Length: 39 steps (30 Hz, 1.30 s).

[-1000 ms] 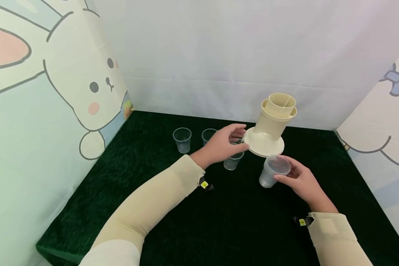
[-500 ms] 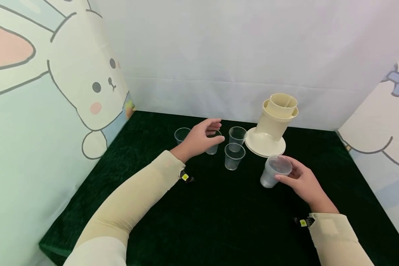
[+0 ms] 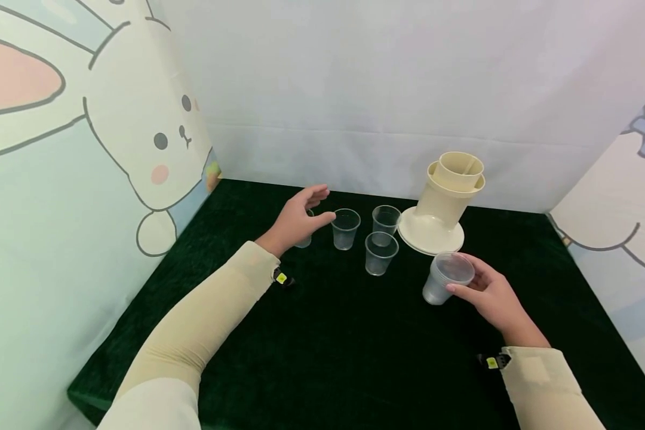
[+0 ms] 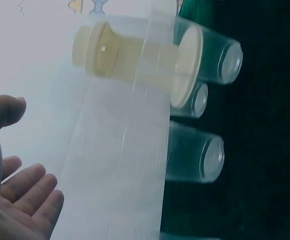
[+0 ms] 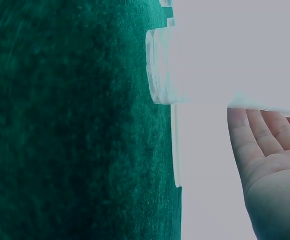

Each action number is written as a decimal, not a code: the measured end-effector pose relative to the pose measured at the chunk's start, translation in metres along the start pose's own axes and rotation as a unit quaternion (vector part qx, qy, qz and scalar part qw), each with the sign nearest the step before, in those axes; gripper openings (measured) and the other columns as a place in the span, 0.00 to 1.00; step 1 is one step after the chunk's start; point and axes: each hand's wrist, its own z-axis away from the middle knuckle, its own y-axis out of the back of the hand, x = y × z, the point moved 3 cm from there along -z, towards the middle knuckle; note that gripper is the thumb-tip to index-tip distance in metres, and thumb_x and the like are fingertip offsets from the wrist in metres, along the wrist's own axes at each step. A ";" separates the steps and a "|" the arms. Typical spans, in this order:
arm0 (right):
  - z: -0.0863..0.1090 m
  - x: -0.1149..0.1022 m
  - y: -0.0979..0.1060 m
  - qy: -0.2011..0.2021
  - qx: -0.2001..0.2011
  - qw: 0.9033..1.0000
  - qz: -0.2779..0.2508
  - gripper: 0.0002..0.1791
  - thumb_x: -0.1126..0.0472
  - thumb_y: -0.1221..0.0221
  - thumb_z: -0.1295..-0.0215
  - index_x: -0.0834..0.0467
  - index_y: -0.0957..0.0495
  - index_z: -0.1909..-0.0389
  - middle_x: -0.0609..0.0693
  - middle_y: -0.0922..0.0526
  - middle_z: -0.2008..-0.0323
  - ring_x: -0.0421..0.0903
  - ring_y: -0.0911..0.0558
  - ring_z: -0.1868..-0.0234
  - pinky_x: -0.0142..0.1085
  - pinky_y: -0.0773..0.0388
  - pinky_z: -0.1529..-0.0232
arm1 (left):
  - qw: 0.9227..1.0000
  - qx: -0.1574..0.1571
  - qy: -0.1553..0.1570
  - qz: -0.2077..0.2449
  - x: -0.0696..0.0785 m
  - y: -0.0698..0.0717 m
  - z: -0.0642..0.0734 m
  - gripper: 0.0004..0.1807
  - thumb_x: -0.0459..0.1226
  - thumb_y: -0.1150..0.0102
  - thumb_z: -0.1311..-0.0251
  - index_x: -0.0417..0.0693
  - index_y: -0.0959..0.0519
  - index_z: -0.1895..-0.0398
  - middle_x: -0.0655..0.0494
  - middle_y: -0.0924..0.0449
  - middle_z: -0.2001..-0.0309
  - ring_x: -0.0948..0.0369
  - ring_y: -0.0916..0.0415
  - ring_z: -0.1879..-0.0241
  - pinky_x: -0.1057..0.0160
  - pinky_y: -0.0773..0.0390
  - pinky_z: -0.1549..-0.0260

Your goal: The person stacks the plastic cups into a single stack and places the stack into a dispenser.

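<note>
My right hand (image 3: 489, 295) holds a stack of clear plastic cups (image 3: 445, 280) near its rim, thumb on the near side, at the right of the table. In the right wrist view the stack (image 5: 160, 65) looks washed out beside the fingers (image 5: 262, 132). My left hand (image 3: 292, 224) has its fingers apart and extended, just above and in front of a clear cup (image 3: 303, 241) that it mostly hides. Standing upright to its right are a second cup (image 3: 345, 232), a third (image 3: 386, 218) and a nearer one (image 3: 380, 257). In the left wrist view the left hand (image 4: 27, 200) holds nothing.
A cream plastic cylinder-shaped stand (image 3: 443, 203) with a round base is at the back right, behind the stack. Dark green cloth (image 3: 344, 358) covers the table. A white curtain (image 3: 376, 89) hangs behind it, and bunny-printed panels (image 3: 140, 137) flank the sides.
My left hand has moved left, from over the right-hand cups to the leftmost cup, uncovering the others. The right hand with the stack has stayed put.
</note>
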 end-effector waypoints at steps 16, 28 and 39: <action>0.000 0.004 -0.002 -0.005 -0.004 1.000 -0.004 0.43 0.46 0.33 0.30 0.53 0.40 0.21 0.62 0.33 0.28 0.60 0.27 0.35 0.20 0.25 0.54 | 0.999 0.043 0.030 -0.005 -0.039 0.014 -0.004 0.44 0.58 0.35 0.34 0.55 0.39 0.20 0.57 0.40 0.23 0.55 0.42 0.25 0.47 0.39 0.28; 0.001 0.000 -0.001 -0.003 -0.001 1.000 0.000 0.42 0.45 0.34 0.30 0.52 0.40 0.21 0.62 0.32 0.29 0.61 0.27 0.35 0.21 0.25 0.54 | 0.998 0.059 0.036 0.000 -0.054 0.014 -0.004 0.46 0.62 0.34 0.38 0.60 0.39 0.20 0.58 0.43 0.22 0.52 0.45 0.24 0.46 0.39 0.28; 0.001 -0.001 -0.002 -0.010 0.000 1.000 0.004 0.44 0.43 0.34 0.31 0.53 0.40 0.21 0.62 0.33 0.28 0.62 0.28 0.34 0.22 0.25 0.53 | 0.994 0.059 0.084 -0.025 -0.073 0.026 0.002 0.46 0.56 0.31 0.37 0.59 0.40 0.19 0.53 0.45 0.21 0.50 0.46 0.23 0.41 0.38 0.29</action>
